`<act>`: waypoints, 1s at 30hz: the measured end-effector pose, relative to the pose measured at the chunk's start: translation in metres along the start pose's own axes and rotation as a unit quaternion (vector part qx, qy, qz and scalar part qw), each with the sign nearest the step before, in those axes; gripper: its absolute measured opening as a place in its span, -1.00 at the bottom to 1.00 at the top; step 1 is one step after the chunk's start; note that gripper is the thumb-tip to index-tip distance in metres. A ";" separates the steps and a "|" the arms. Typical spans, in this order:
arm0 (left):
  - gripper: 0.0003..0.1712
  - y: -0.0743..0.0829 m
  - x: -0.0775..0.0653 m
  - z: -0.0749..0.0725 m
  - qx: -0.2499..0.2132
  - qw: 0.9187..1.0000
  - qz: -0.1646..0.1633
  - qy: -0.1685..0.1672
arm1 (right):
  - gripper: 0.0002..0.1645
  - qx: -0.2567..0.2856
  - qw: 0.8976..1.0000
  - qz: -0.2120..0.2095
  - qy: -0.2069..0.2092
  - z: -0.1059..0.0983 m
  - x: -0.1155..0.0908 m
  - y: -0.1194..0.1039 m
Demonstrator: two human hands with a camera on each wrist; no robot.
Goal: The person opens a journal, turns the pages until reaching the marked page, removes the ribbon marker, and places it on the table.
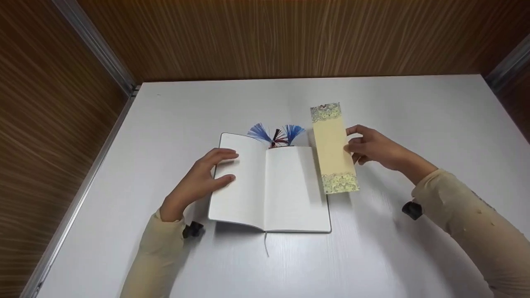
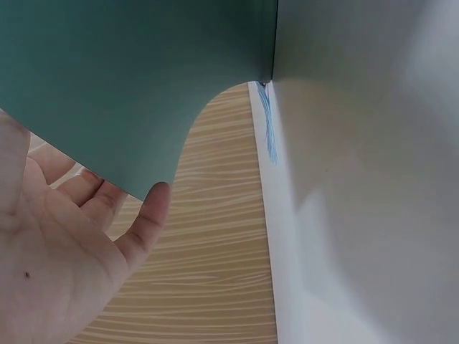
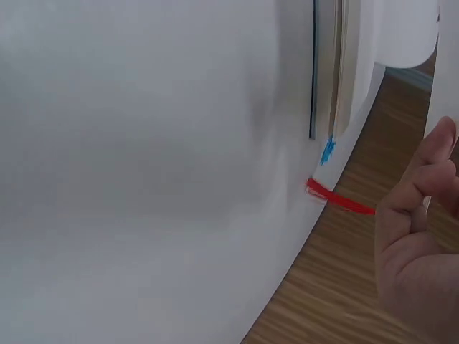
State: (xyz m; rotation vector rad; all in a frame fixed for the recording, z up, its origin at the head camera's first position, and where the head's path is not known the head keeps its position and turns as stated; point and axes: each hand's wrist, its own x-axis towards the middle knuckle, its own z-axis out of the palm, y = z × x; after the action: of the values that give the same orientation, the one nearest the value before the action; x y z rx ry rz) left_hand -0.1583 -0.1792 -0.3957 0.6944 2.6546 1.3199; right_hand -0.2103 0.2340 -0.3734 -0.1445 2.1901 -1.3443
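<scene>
An open notebook point(image 1: 290, 186) with blank white pages lies on the white table. My left hand point(image 1: 203, 176) grips its left side, thumb and fingertips over the page; in the left wrist view, other fingers hold the edge of the green cover point(image 2: 136, 79) from below. My right hand point(image 1: 374, 149) pinches a cream bookmark point(image 1: 331, 145) with lace-patterned ends by its right edge, above the notebook's right page. Blue tassels point(image 1: 295, 133) and a dark red one stick out past the notebook's top. In the right wrist view a red tassel point(image 3: 337, 198) shows; whose it is, I cannot tell.
A thin ribbon point(image 1: 266, 245) hangs from the notebook's lower spine onto the white table point(image 1: 178, 107). Wood-grain panels point(image 1: 281, 37) stand behind and at the left of the table. Small black devices point(image 1: 413, 210) sit at both wrists.
</scene>
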 end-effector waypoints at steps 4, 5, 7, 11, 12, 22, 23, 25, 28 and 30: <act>-0.50 -0.001 0.000 0.000 0.003 1.000 0.001 -0.001 | -0.48 -0.002 1.000 0.011 0.026 -0.021 -0.002 0.010; -0.50 -0.001 -0.001 0.000 0.004 1.000 -0.001 0.000 | -0.47 -0.002 0.999 0.015 0.034 -0.026 -0.003 0.014; -0.50 -0.001 -0.001 -0.001 0.005 1.000 -0.003 0.000 | -0.45 -0.003 0.999 0.023 0.042 -0.036 -0.005 0.021; -0.51 -0.001 -0.001 -0.002 0.007 1.000 -0.002 0.002 | -0.38 -0.007 0.998 0.035 0.050 -0.053 -0.007 0.036; -0.51 -0.001 0.000 -0.002 0.006 1.000 0.000 0.002 | -0.37 -0.007 0.998 0.037 0.050 -0.057 -0.008 0.040; -0.53 -0.002 0.000 0.000 0.016 1.000 0.004 -0.002 | -0.33 -0.041 0.996 0.072 0.019 -0.071 -0.013 0.067; -0.53 -0.002 0.000 0.000 0.015 1.000 0.005 -0.001 | -0.32 -0.042 0.996 0.073 0.017 -0.071 -0.013 0.069; -0.54 -0.003 0.000 0.000 0.015 1.000 0.009 0.000 | -0.31 -0.045 0.996 0.079 0.013 -0.070 -0.013 0.073; -0.55 -0.004 0.000 0.000 0.014 1.000 0.010 0.001 | -0.30 -0.051 0.995 0.086 -0.001 -0.068 -0.013 0.077; -0.55 -0.004 -0.001 0.000 0.013 1.000 0.010 0.001 | -0.31 -0.050 0.994 0.093 -0.009 -0.067 -0.012 0.079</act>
State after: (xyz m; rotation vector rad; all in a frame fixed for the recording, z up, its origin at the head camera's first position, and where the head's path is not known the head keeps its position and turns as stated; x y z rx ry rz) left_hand -0.1591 -0.1815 -0.3987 0.7251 2.6784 1.2927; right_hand -0.2190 0.3303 -0.4131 0.0101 2.1972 -1.1287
